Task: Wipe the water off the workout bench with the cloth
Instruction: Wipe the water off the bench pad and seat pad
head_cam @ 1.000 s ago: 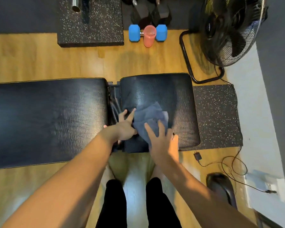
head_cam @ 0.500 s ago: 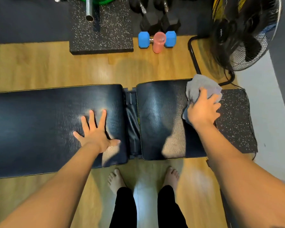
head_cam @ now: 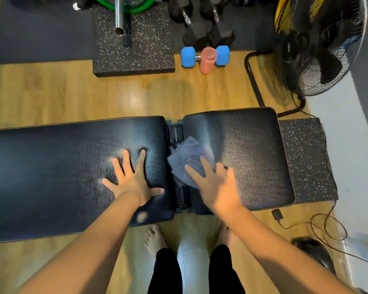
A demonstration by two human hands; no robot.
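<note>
The black padded workout bench [head_cam: 51, 170] runs across the view, a long back pad on the left and a shorter seat pad [head_cam: 255, 158] on the right, with a gap between them. My left hand [head_cam: 134, 179] lies flat with fingers spread on the back pad near the gap. My right hand [head_cam: 215, 183] presses a crumpled grey-blue cloth [head_cam: 185, 160] onto the seat pad's left edge, partly over the gap. Pale sheen streaks show on both pads; I cannot tell which are water.
Beyond the bench stand a pink cup [head_cam: 208, 60], a blue dumbbell [head_cam: 188, 57], black hex dumbbells [head_cam: 208, 32], a speckled rubber block [head_cam: 134, 45] with a steel bar, and a floor fan [head_cam: 319, 43] at right. Cables [head_cam: 319, 225] lie on the floor near my bare feet.
My right hand swept the cloth from the seat pad's far right corner back to its left edge by the gap. My left hand has stayed flat on the back pad since half a second ago.
</note>
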